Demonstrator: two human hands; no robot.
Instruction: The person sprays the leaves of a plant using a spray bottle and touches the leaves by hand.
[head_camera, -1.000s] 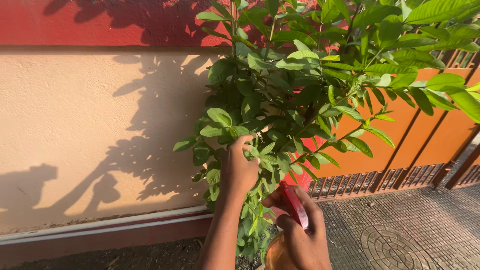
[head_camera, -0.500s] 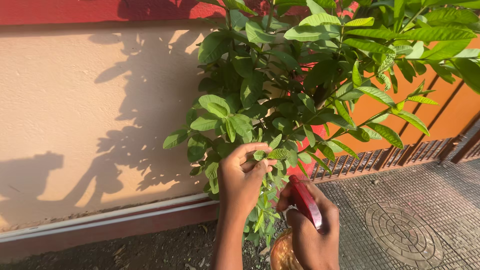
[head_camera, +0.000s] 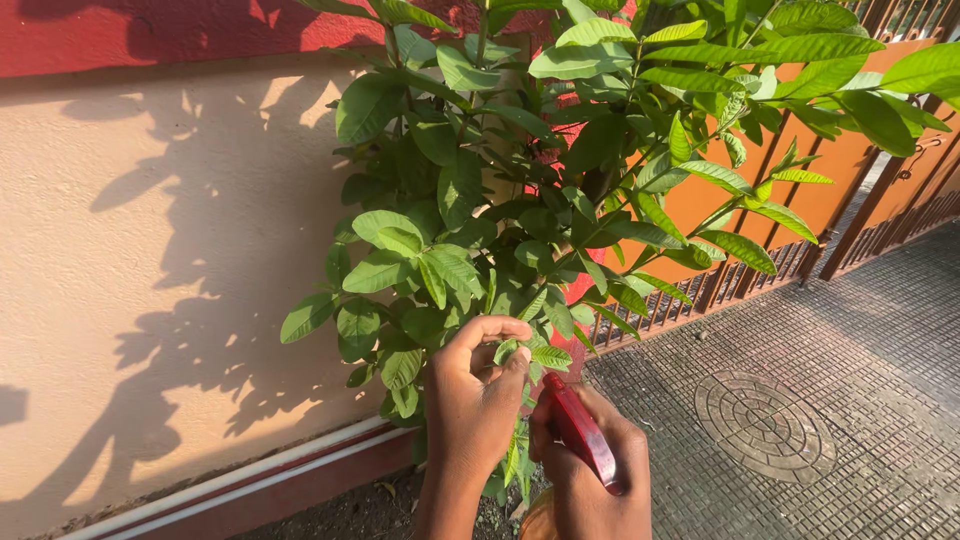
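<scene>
Your left hand (head_camera: 475, 390) is raised into the lower part of a leafy green shrub (head_camera: 560, 190), its fingers (head_camera: 500, 330) curled over and pinching a small sprig of leaves (head_camera: 540, 355) between thumb and fingertips. That sprig sits at the bottom front of the shrub, just above and touching your left hand, close to your right. Your right hand (head_camera: 595, 480) is just beside the left, a little lower and nearer to you, clenched around a red-handled tool (head_camera: 580, 435); the red part runs slantwise from near the sprig down across your knuckles. You cannot tell from this view what kind of working end the tool has, since the hand and leaves hide it. Below your right wrist an orange-brown rounded thing (head_camera: 535, 520) shows at the bottom edge, too cut off to identify. The shrub stands against a cream wall (head_camera: 130, 280) with a red band along its top, and leaf shadows fall across the wall. A pale strip (head_camera: 230, 475) runs along the wall's foot above a patch of bare soil (head_camera: 350, 510). To the right, an orange gate (head_camera: 850, 170) with dark bars stands behind the branches, and the grey patterned paving (head_camera: 880, 400) carries a round cover (head_camera: 765, 425), well apart from both hands.
</scene>
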